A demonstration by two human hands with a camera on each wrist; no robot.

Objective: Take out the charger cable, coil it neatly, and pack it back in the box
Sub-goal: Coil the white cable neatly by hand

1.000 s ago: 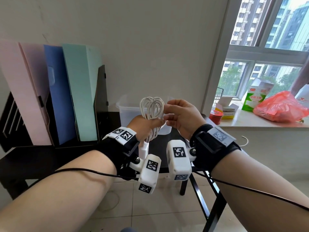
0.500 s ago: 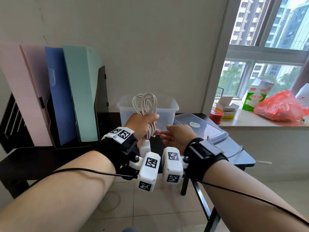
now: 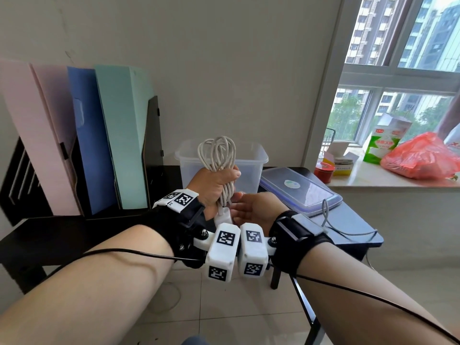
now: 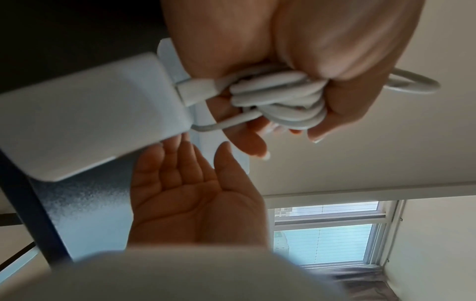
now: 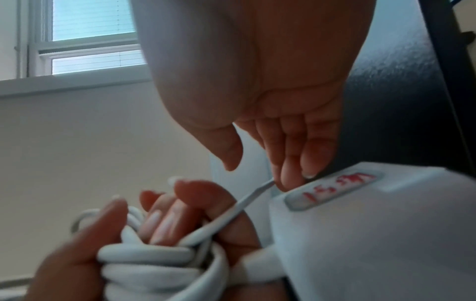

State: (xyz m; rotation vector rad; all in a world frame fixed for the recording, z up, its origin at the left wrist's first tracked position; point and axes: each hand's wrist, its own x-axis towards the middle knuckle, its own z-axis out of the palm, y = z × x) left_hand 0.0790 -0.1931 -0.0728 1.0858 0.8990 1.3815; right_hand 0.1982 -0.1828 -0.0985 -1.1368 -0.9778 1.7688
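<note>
My left hand [image 3: 216, 180] grips a bundle of coiled white charger cable [image 3: 217, 153] upright in its fist, loops sticking out above the thumb. The white charger brick [image 4: 90, 122] hangs from the bundle just below the fist. My right hand [image 3: 249, 207] lies palm up beside and under the left fist, fingers fairly straight, thumb apart. In the right wrist view its fingertips [image 5: 296, 173] touch a loose thin strand of the cable [image 5: 244, 203]. The clear plastic box [image 3: 251, 155] stands open on the black table behind the hands.
The box's lid [image 3: 298, 190] lies flat to the right of the box. Coloured file folders [image 3: 87, 145] stand in a black rack at the left. A grey wire [image 3: 348, 230] trails over the table's right edge. A red bag [image 3: 420, 158] and cartons sit on the windowsill.
My right hand has left the top of the coil and dropped below the left fist, turning palm up. The left hand with the bundle has sunk slightly.
</note>
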